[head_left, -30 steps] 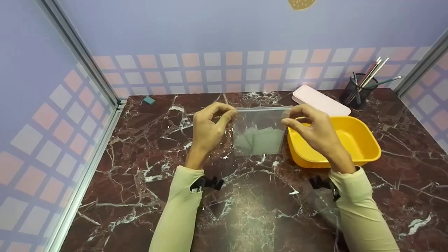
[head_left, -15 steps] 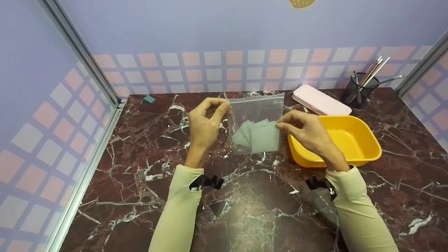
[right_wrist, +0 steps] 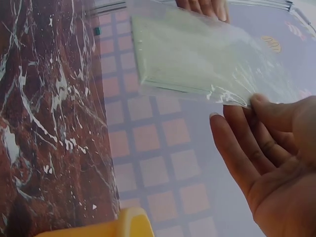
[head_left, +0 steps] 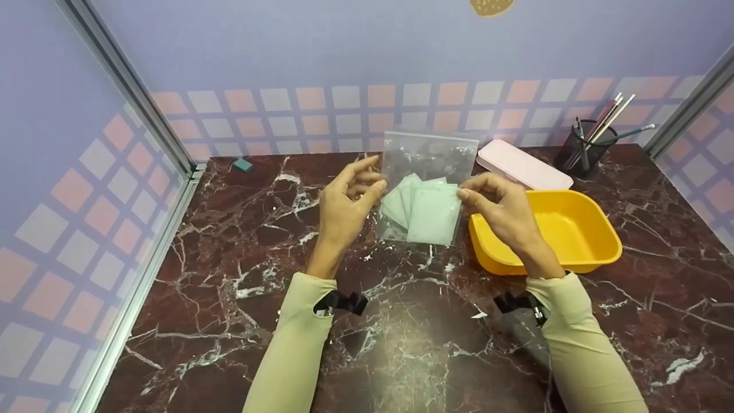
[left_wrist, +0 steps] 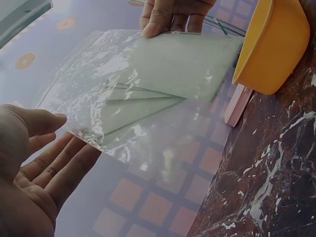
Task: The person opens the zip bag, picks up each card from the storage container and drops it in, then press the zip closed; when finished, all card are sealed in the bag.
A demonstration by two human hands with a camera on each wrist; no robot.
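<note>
A clear zip bag [head_left: 431,152] is held up in front of me, its zip edge at the top. Inside, several thin pale green square sheets [head_left: 434,215] lie fanned over one another. My right hand [head_left: 504,215] pinches the bag's right side between thumb and fingers, level with the top of the sheets. At the opposite side, my left hand [head_left: 347,209] has its thumb and fingers spread apart. The left wrist view shows the left fingers [left_wrist: 74,165] fairly straight, with fingertips right at the bag's edge.
A yellow plastic basin [head_left: 602,246] stands on the dark marbled table [head_left: 229,332], just beyond the right hand. Behind it lie a pink case [head_left: 524,164] and a black mesh cup [head_left: 582,152] with pencils. A small teal block [head_left: 242,165] sits far left, near the wall.
The bag has risen and tilted so its sheets show more fully. The right hand has shifted from the top corner down to the bag's side. The left hand has loosened from its upper corner.
</note>
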